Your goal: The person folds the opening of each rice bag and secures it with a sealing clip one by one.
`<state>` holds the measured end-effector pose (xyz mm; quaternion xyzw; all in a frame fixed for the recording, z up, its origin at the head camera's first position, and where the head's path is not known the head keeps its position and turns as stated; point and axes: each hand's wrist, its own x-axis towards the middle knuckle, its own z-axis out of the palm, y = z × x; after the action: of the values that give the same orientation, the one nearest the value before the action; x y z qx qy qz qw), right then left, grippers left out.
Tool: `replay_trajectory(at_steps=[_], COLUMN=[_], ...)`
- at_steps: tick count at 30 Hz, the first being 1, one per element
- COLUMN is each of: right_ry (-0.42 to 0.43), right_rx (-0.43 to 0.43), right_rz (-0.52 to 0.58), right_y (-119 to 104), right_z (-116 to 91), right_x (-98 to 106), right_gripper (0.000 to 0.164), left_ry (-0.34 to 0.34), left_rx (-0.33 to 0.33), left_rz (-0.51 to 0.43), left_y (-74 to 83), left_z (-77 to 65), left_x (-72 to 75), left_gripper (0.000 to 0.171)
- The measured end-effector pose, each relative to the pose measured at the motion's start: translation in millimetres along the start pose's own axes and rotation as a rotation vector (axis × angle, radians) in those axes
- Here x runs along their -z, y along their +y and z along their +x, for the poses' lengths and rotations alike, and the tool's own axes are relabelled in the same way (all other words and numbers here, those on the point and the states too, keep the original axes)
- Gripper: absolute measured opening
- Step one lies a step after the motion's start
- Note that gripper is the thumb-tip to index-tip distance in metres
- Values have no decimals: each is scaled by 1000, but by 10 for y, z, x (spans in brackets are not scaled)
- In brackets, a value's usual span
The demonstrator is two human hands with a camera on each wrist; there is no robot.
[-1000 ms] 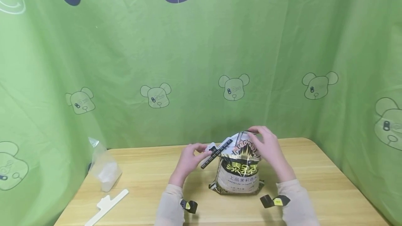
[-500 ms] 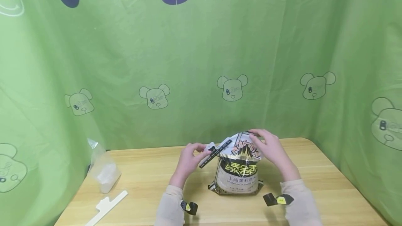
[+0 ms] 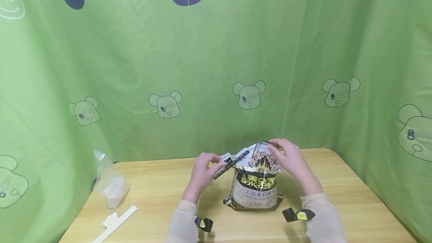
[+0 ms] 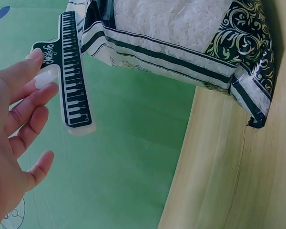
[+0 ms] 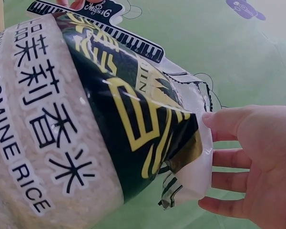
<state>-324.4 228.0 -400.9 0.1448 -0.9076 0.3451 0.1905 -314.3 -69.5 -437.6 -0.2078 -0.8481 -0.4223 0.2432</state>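
A bag of jasmine rice [image 3: 255, 192] stands on the table with its white top leaning over. My left hand [image 3: 203, 171] pinches the handle of a black-and-white piano-key bag clip [image 3: 231, 164], thumb on the "Music" tab in the left wrist view. The clip [image 5: 128, 36] lies slantwise at the bag's upper left edge; how far it grips the film is hard to see. At the top right corner of the bag, my right hand [image 3: 290, 160] holds the white film, thumb in front and the other fingers behind it, as the right wrist view shows.
A clear plastic bag [image 3: 113, 186] with white contents stands at the table's left side. In front of it lies a white bag clip [image 3: 116, 222]. The wooden table [image 3: 347, 201] meets a green patterned curtain [image 3: 202, 66] behind and at the sides.
The head view has shifted slightly. My right hand has moved a little down and right at the bag's top corner; the left hand and clip have stayed almost still.
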Motion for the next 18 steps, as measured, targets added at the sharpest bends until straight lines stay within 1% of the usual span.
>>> replay_trajectory(at_steps=[4,9,18], right_ry=[10,25,46], right_rx=[-1,-2,-1], right_rz=[-2,-9,-11], right_y=[-25,-44,-39], right_z=[2,6,6], right_x=[-5,-18,-37], right_gripper=[38,37,36], left_ry=[7,30,57], left_rx=[-12,-44,-76], left_rz=[24,69,93], left_y=[11,35,87], left_z=[1,14,14], left_x=[2,-5,-59], left_gripper=[23,22,23])
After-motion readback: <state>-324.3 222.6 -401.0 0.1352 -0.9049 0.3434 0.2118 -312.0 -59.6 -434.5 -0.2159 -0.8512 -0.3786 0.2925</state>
